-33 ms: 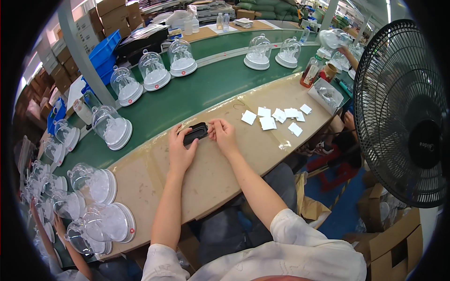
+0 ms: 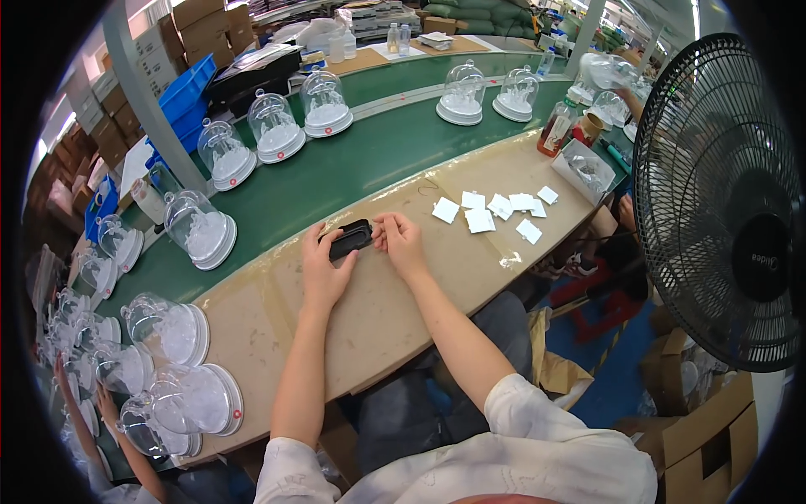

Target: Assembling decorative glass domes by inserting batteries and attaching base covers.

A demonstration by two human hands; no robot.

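Note:
Over the brown tabletop, my left hand grips a small black oblong object with a raised rim, like a shallow case; its exact kind is unclear. Thumb and fingers lie along its near and far sides. My right hand is at the object's right end with fingers curled in and pressed together. Whatever those fingertips hold, if anything, is too small to make out. To the right of both hands, several small white square pieces lie scattered on the table.
Clear domes on white bases stand along the green conveyor and crowd the table's left end. A bottle of reddish liquid and a white box are at the far right, near a large black fan. Another person's arms reach in at lower left.

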